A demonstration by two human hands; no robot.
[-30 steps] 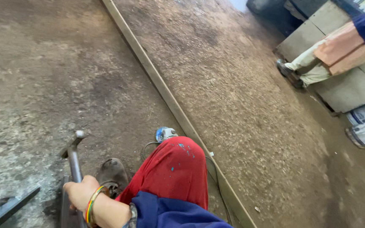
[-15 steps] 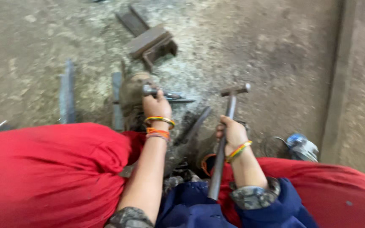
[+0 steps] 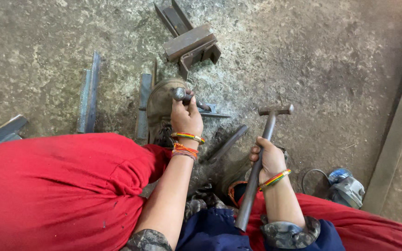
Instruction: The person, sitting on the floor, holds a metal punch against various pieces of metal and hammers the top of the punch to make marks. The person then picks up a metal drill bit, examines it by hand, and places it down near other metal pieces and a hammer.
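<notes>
My left hand [image 3: 186,117] is closed around a short steel punch [image 3: 180,94], held upright with its tip on a flat metal piece [image 3: 215,111] on the ground, beside my worn boot [image 3: 160,108]. My right hand [image 3: 270,158] grips the long metal handle of a hammer [image 3: 259,160], whose head [image 3: 275,110] is raised to the right of the punch and apart from it. Both wrists carry coloured bangles. My knees in red trousers [image 3: 66,186] fill the lower view.
Steel angle pieces lie on the dirt floor: a stack [image 3: 189,39] ahead, two bars [image 3: 89,93] at left, one [image 3: 3,131] at far left. A round rod [image 3: 229,142] lies between my hands. An angle grinder [image 3: 347,188] sits at right by a long steel strip [image 3: 396,135].
The view swung from the floor and a long strip toward my lap; both hands came into view, left on the punch, right on the hammer. In the last half second little moved.
</notes>
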